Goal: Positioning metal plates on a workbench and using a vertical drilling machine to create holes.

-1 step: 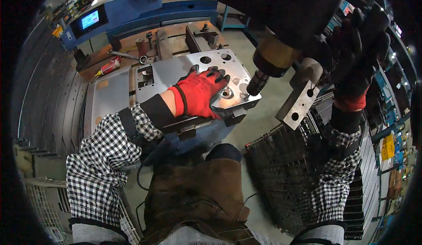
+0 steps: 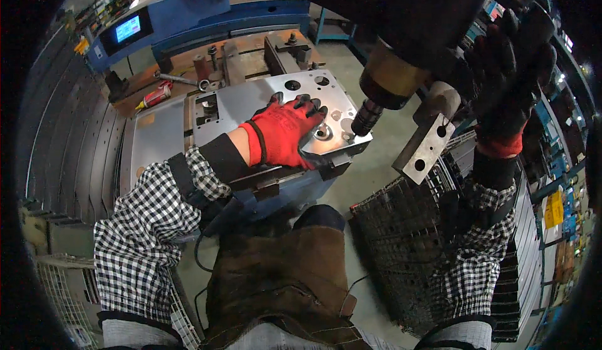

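Observation:
My left hand (image 2: 283, 130), in a red glove with black fingertips, lies on the near right part of a flat metal plate (image 2: 241, 108). Its fingers are spread. Round holes and a rectangular cutout pierce the plate. Just to the right of this hand, a drilling machine's spindle (image 2: 390, 77) points down at the plate's right end; I cannot tell whether its tip touches. My right hand (image 2: 505, 86) is raised beside the dark machine head, fingers stretched upward. Whether its palm rests on part of the machine is too dark to make out.
A steel block with holes (image 2: 429, 149) juts out below the machine head. Wire baskets (image 2: 401, 243) stand on the floor at the right. Behind the plate are clamps (image 2: 290, 52), a wrench (image 2: 179, 79) and a red bottle (image 2: 155, 95). A lit screen (image 2: 128, 29) is farther back.

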Tool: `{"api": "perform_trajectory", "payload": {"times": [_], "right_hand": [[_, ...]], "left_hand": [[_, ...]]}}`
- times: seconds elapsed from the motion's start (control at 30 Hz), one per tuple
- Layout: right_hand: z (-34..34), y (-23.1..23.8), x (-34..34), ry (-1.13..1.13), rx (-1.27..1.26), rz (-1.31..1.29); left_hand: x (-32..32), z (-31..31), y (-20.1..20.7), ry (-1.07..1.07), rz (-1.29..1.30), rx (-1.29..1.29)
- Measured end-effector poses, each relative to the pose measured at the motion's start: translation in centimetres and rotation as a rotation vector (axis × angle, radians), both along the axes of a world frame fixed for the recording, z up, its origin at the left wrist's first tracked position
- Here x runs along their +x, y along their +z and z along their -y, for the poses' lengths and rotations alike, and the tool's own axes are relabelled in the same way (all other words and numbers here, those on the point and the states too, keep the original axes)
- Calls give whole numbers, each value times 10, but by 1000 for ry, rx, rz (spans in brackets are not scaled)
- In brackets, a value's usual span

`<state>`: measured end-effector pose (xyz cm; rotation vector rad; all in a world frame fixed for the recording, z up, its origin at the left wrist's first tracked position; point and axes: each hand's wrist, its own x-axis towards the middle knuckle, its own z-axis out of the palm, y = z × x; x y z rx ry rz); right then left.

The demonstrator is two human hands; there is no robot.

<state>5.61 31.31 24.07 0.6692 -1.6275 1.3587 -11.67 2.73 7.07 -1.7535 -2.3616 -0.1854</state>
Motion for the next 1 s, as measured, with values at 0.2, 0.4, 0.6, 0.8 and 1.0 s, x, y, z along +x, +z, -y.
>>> {"api": "perform_trajectory", "payload": {"times": [0.2, 0.4, 0.6, 0.8, 1.0], "right_hand": [[-4, -7, 2, 166, 48, -13], [9, -6, 4, 483, 93, -34], [13, -5, 9, 468, 14, 0], [-8, -6, 6, 416, -38, 48], [21, -2, 7, 514, 195, -58]], "left_hand": [[2, -2, 4, -4, -6, -12], [1, -3, 3, -20, -23, -4], [-2, -3, -5, -26, -64, 21], [-3, -3, -8, -37, -68, 46], [2, 1, -2, 2, -44, 11]]}}
